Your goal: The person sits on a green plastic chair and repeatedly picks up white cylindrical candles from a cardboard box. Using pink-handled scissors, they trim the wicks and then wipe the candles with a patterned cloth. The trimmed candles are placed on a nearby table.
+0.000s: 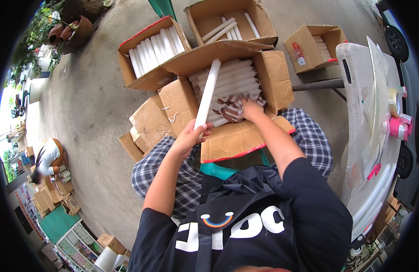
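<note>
A long white candle (208,93) slants upward from my left hand (193,135), whose fingers grip its lower end. Before me stands an open cardboard box (273,80) with rows of white candles (231,77) lying in it. Inside this box, my right hand (252,109) touches a crumpled bag or wrapper (231,109) with brown and white patterning; its fingertips are partly hidden, so its hold on the wrapper is unclear. White candles (155,47) fill a box at the upper left. Several loose candles (226,29) lie in the box at the top.
Another candle box (299,56) stands at the upper right, near a white table (354,102) bearing tape rolls (394,102), plastic film and pink-handled scissors (374,171). Folded cardboard (150,119) lies left of the middle box. Another person (49,158) bends over boxes at the far left.
</note>
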A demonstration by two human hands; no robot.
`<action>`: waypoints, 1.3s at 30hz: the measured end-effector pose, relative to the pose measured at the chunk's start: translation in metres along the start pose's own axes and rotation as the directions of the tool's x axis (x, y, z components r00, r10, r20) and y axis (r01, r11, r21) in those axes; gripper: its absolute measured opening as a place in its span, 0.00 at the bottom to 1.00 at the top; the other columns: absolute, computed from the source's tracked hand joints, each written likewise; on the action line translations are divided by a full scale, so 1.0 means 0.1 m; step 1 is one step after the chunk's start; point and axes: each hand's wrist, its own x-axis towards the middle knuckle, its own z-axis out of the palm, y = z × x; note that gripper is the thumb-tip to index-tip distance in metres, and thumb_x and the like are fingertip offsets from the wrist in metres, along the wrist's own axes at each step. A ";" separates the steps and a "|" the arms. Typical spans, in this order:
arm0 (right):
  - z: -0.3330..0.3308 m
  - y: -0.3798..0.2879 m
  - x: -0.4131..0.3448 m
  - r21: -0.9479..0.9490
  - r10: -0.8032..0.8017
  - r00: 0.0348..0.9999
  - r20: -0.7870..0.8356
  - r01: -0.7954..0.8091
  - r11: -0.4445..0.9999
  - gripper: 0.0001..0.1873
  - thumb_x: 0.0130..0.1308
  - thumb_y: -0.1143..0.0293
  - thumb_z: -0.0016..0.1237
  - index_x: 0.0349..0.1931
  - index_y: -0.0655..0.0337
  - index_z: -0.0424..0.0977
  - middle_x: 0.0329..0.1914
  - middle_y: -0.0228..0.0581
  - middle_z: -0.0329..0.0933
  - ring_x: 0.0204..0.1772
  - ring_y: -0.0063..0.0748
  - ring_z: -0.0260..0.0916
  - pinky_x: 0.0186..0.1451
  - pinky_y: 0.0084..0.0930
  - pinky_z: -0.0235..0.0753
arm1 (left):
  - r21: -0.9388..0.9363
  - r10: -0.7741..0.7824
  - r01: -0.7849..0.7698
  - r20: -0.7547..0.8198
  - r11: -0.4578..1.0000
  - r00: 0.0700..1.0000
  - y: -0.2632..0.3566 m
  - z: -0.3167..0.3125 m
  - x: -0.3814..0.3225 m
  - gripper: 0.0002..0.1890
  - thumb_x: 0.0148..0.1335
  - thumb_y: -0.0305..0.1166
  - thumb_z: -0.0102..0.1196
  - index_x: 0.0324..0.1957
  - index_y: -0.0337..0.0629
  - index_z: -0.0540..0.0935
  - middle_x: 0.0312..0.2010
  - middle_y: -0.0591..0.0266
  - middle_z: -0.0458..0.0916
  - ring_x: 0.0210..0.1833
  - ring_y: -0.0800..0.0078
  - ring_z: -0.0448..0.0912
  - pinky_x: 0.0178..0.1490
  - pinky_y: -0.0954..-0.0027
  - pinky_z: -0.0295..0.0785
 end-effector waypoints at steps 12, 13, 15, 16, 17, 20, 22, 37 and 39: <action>-0.70 -0.82 -0.98 0.996 -0.008 0.996 0.090 -0.090 0.020 0.46 0.52 0.62 0.64 0.62 0.60 0.44 0.51 0.42 0.71 0.50 0.32 0.72 0.51 0.31 0.74 | 0.366 0.226 -0.155 -0.162 0.918 0.960 -0.28 0.88 0.41 0.19 0.57 0.33 0.50 0.51 0.40 0.69 0.26 0.54 0.80 0.26 0.65 0.80 0.28 0.64 0.75; -0.37 -0.86 -0.91 0.975 0.202 0.976 -0.085 0.039 0.220 0.47 0.50 0.69 0.65 0.61 0.60 0.43 0.51 0.42 0.71 0.49 0.31 0.72 0.49 0.29 0.74 | 0.553 0.368 -0.221 -0.169 0.804 0.914 -0.36 1.01 0.37 0.22 0.55 0.34 0.51 0.51 0.35 0.68 0.31 0.43 0.79 0.33 0.50 0.78 0.36 0.56 0.73; -0.32 -0.85 -0.77 0.993 0.209 0.973 -0.094 0.106 -0.045 0.35 0.50 0.75 0.62 0.54 0.65 0.54 0.43 0.44 0.74 0.43 0.33 0.74 0.41 0.31 0.77 | 0.722 0.456 -0.221 -0.145 0.655 0.878 -0.39 1.04 0.30 0.25 0.53 0.36 0.53 0.50 0.31 0.67 0.35 0.32 0.78 0.40 0.35 0.76 0.44 0.47 0.71; -0.39 -0.88 -0.69 0.994 0.185 0.982 -0.047 0.064 -0.087 0.28 0.51 0.75 0.60 0.50 0.66 0.60 0.38 0.45 0.76 0.38 0.34 0.76 0.37 0.33 0.78 | 0.738 0.406 -0.181 -0.137 0.651 0.904 -0.34 0.98 0.25 0.24 0.53 0.36 0.53 0.49 0.31 0.67 0.35 0.31 0.78 0.41 0.35 0.76 0.44 0.47 0.71; -0.57 -0.80 -0.53 0.979 0.200 0.972 0.120 -0.083 -0.185 0.20 0.53 0.75 0.59 0.43 0.66 0.65 0.32 0.44 0.76 0.32 0.36 0.76 0.33 0.35 0.78 | 0.772 0.404 -0.184 -0.102 0.608 0.909 -0.35 0.94 0.21 0.23 0.53 0.35 0.53 0.48 0.32 0.67 0.33 0.33 0.78 0.38 0.39 0.77 0.42 0.49 0.72; -0.97 -0.49 -0.10 0.885 0.150 0.942 0.301 -0.218 -0.410 0.06 0.57 0.72 0.55 0.30 0.63 0.72 0.20 0.42 0.75 0.20 0.38 0.74 0.24 0.39 0.77 | 0.751 0.282 -0.171 -0.021 0.638 0.959 -0.36 0.80 0.01 0.21 0.53 0.35 0.54 0.46 0.34 0.67 0.27 0.44 0.78 0.29 0.53 0.79 0.33 0.58 0.73; -1.05 -0.41 0.01 0.917 0.189 0.966 0.179 -0.094 -0.388 0.08 0.59 0.69 0.55 0.32 0.62 0.72 0.22 0.43 0.76 0.22 0.37 0.75 0.24 0.38 0.78 | 0.537 0.081 -0.091 0.043 0.839 0.996 -0.31 0.70 -0.20 0.19 0.54 0.34 0.53 0.45 0.36 0.67 0.22 0.56 0.76 0.21 0.66 0.77 0.26 0.66 0.71; -0.85 0.03 -0.61 0.037 -0.114 0.857 -0.502 0.153 0.988 0.15 0.54 0.58 0.56 0.37 0.54 0.70 0.47 0.30 0.70 0.53 0.44 0.61 0.60 0.55 0.54 | -0.520 -0.001 0.336 0.542 0.785 0.841 -0.18 0.27 -0.32 0.30 0.64 0.66 0.29 0.31 0.47 0.66 0.10 0.78 0.56 0.08 0.88 0.51 0.17 0.80 0.55; -0.95 -0.01 -0.69 0.055 -0.078 0.895 -0.439 0.113 0.992 0.07 0.65 0.63 0.47 0.36 0.56 0.69 0.36 0.32 0.74 0.42 0.36 0.70 0.55 0.46 0.62 | -0.441 -0.030 0.255 0.457 0.860 0.889 -0.16 0.30 -0.31 0.30 0.65 0.64 0.28 0.32 0.47 0.66 0.10 0.76 0.57 0.09 0.87 0.53 0.17 0.80 0.56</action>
